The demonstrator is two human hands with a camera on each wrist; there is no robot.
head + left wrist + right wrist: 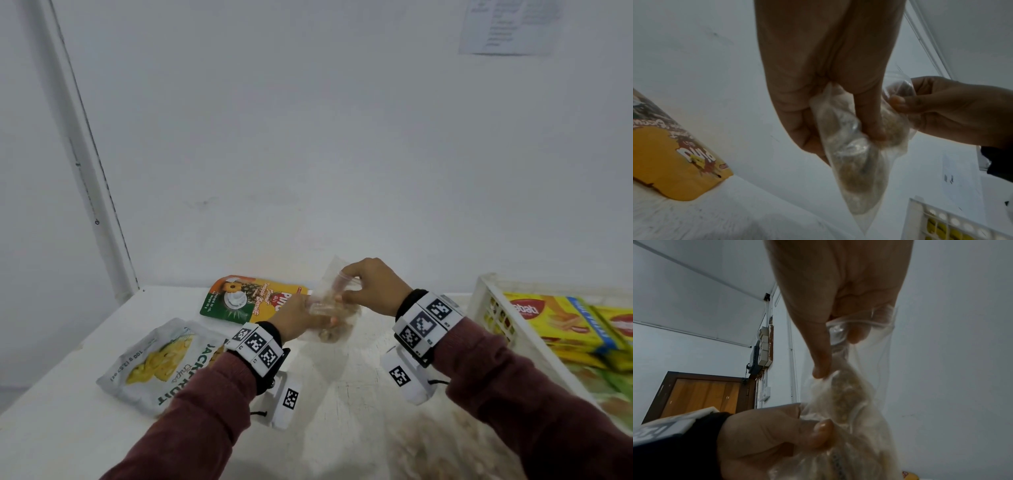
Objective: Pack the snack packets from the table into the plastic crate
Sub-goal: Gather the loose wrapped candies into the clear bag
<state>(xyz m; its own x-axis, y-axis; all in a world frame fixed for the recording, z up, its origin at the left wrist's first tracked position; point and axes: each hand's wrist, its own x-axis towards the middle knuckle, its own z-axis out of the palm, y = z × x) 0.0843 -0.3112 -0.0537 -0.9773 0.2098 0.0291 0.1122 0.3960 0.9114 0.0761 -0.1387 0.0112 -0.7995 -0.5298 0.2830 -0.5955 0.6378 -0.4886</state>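
Observation:
A clear plastic bag of pale brown snacks [330, 308] hangs just above the white table [68, 428], held between both hands. My left hand [301, 317] grips its lower part [851, 155], fingers curled round it. My right hand [363, 286] pinches the bag's upper part [857, 331] between thumb and fingers. A white jackfruit chips packet [161, 363] lies at the left. An orange and green biscuit packet [246, 298] lies behind the left hand. The white plastic crate [493, 308] stands at the right, with yellow wafer packets [561, 318] inside.
A white wall rises directly behind the table. A sheet of paper [510, 27] is stuck high on it at the right. The table's left edge drops away beyond the jackfruit packet. In the right wrist view a wooden door [701, 395] shows far off.

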